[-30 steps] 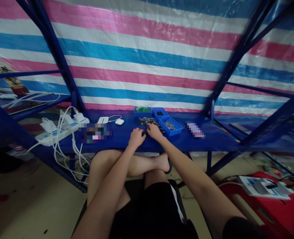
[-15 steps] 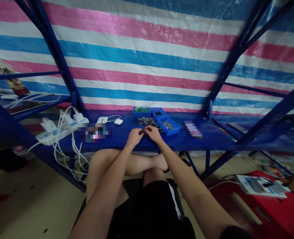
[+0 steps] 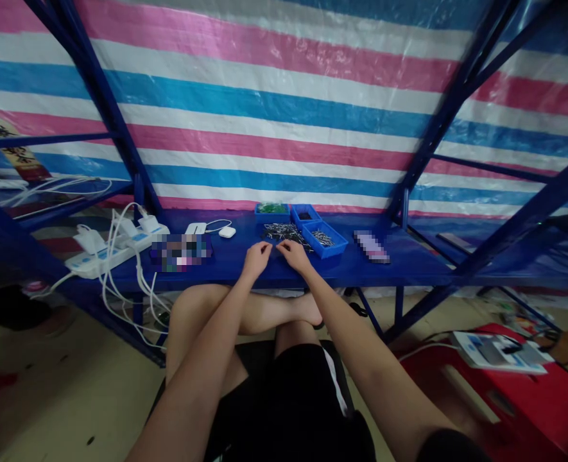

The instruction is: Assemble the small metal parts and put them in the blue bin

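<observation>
L hand (image 3: 257, 260) & R hand (image 3: 292, 255), both curled nearly closed, can't tell if holding anything, just apart over blue bench (image 3: 238, 256); striped plastic sheet (image 3: 274, 99) behind. Messy pile of thin black-&-silver bits (image 3: 285, 232) just beyond, by blue tray (image 3: 332, 251).

Seemed to be a makeshift workshop: blue metal bench (image 3: 230, 258) w/ slanted frame posts (image 3: 99, 96), striped plastic sheet (image 3: 284, 112) hung behind it. Small blue bins (image 3: 329, 250) & a loose pile of small metallic pcs (image 3: 284, 231) sat on top, i.e. bench-work stuff. White power strip (image 3: 88, 265) full of plugs (image 3: 90, 242) at L end, apparent 2nd strip (image 3: 476, 359) on red box (image 3: 543, 398) at R, looked improvised; tall bottle (image 3: 11, 151) stood on side shelf (image 3: 119, 188).
</observation>
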Demonstrator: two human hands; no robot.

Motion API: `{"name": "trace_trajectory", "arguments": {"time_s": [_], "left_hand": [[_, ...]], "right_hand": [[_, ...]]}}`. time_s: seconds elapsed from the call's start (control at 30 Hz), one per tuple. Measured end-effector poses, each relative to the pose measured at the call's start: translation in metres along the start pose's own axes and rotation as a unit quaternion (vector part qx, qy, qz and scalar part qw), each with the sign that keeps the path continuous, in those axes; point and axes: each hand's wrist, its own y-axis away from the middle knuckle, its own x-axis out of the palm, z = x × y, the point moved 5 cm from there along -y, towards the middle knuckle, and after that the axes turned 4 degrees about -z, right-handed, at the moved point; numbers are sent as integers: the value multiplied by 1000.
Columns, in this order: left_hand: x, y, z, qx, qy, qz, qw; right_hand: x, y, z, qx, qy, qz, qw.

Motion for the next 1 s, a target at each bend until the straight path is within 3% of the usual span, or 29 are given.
{"name": "trace_trajectory", "arguments": {"time_s": [0.17, 0.5, 0.7, 0.9, 1.0], "left_hand": [[1, 0, 1, 6, 28, -4, 1000], [-1, -1, 3, -2, 57, -19, 998], [-2, -2, 4, -8, 46, -22, 999], [8, -1, 5, 12, -22, 32, 999], [9, -2, 7, 13, -8, 30, 999]], "right_hand": [[0, 0, 0, -2, 3, -2, 1000], [9, 2, 1, -38, 22, 50, 998], [2, 0, 0, -19, -7, 3, 1000], [-4, -1, 0, -18, -52, -39, 998], [-4, -1, -1, -23, -48, -42, 998]]}}
